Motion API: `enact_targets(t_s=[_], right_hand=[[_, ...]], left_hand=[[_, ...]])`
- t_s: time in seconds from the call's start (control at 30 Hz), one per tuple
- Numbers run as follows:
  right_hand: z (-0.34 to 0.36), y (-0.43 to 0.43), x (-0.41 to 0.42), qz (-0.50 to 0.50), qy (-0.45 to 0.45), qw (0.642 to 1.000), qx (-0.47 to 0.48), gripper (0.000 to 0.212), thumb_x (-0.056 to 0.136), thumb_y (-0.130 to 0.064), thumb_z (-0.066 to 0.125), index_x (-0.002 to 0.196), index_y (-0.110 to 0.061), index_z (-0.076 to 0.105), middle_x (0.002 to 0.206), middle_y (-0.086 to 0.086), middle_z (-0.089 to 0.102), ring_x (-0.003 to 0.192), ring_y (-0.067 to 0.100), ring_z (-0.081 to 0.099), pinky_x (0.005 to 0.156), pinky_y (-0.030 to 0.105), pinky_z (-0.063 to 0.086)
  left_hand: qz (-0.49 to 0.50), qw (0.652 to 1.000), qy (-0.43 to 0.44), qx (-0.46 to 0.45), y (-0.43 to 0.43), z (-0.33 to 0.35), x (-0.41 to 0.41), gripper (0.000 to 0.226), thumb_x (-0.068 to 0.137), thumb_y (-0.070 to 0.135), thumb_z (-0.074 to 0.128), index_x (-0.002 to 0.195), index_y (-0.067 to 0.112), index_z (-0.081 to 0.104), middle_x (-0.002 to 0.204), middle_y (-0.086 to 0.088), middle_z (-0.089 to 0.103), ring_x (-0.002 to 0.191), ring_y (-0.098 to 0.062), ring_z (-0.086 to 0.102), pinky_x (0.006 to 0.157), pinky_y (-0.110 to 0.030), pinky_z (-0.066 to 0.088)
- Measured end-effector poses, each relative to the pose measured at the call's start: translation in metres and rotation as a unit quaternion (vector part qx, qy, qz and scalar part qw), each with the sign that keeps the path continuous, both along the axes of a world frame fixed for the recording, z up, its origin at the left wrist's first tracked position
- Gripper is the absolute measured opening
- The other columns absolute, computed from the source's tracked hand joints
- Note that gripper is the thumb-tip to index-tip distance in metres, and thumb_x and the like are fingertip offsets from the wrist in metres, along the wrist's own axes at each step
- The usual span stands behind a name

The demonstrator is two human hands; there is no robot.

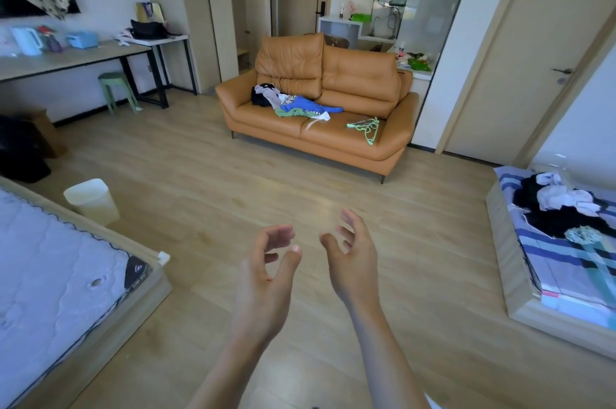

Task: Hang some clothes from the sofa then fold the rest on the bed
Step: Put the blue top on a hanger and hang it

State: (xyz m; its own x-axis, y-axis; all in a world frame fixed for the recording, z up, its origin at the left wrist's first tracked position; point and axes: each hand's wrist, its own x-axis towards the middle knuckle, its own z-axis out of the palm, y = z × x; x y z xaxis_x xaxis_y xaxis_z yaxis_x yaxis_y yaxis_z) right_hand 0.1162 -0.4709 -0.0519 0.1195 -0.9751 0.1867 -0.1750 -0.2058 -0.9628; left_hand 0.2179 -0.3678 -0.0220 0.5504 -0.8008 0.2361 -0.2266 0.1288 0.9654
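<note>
In the head view, a wide stretch of bare wooden floor (216, 168) is seen in front of the sofa (360, 75), open up to the sofa's front edge. This room is bounded to the left of the sofa by the corner of a bare mattress (50, 258) in its wooden frame. To the right of the sofa it is bounded by the frame edge of the bed (501, 235).

A white bin (91, 200) stands on the floor well in front and to the left of the sofa, just beside the mattress frame. What is in it cannot be told.

A loose pile of clothes (293, 103) lies on the sofa's left seat, and green hangers (366, 126) lie on its right seat. More clothes, black and white (560, 205), are heaped on the striped sheet of the bed. A counter (83, 56) carrying a kettle (26, 40) and a black bag (148, 30) runs along the wall left of the sofa, with a green stool (116, 88) under it.

The left hand (266, 265) and the right hand (353, 258) are raised side by side over the floor, well short of the sofa. Their palms are turned toward each other. The fingers of both are loosely curled and apart, and nothing is gripped.
</note>
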Motion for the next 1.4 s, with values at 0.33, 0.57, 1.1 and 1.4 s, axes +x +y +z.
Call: enact_targets(t_s=[0.33,0.57,1.1,1.4], right_hand=[[0.012,-0.186,0.047,0.041,0.009,0.999,0.001,0.055,0.090,-0.022,0.067,0.142,-0.027,0.049,0.138,-0.013,0.053,0.120,0.001,0.056,0.103,0.031,0.048],[0.014,-0.301,0.105,0.062,0.027,0.998,0.001,0.055,0.091,-0.026,0.066,0.142,-0.032,0.048,0.138,-0.020,0.052,0.120,-0.005,0.054,0.102,0.028,0.047],[0.030,-0.572,0.277,0.015,0.012,1.000,0.014,0.052,0.091,-0.025,0.067,0.137,-0.040,0.047,0.136,-0.024,0.052,0.117,-0.009,0.054,0.099,0.020,0.045],[-0.005,-0.751,0.359,0.027,-0.008,0.999,0.042,0.054,0.088,-0.026,0.069,0.139,-0.034,0.051,0.137,-0.015,0.056,0.115,-0.004,0.058,0.102,0.029,0.049]], left_hand=[[0.025,0.999,0.029,-0.024,-0.185,0.018,0.040,0.025,0.084,0.030,0.059,0.107,0.025,0.067,0.108,0.011,0.072,0.105,-0.006,0.066,0.088,-0.026,0.047],[0.035,0.998,0.046,-0.035,-0.299,0.010,0.102,0.025,0.083,0.031,0.060,0.106,0.026,0.068,0.107,0.010,0.073,0.104,-0.004,0.066,0.085,-0.011,0.047],[-0.010,0.996,0.063,-0.061,-0.594,0.018,0.292,0.025,0.082,0.030,0.060,0.105,0.026,0.068,0.106,0.008,0.073,0.105,-0.008,0.067,0.086,-0.012,0.049],[0.008,0.998,0.054,-0.040,-0.759,-0.007,0.370,0.026,0.082,0.034,0.061,0.106,0.027,0.068,0.109,0.008,0.072,0.106,-0.008,0.065,0.087,-0.012,0.048]])
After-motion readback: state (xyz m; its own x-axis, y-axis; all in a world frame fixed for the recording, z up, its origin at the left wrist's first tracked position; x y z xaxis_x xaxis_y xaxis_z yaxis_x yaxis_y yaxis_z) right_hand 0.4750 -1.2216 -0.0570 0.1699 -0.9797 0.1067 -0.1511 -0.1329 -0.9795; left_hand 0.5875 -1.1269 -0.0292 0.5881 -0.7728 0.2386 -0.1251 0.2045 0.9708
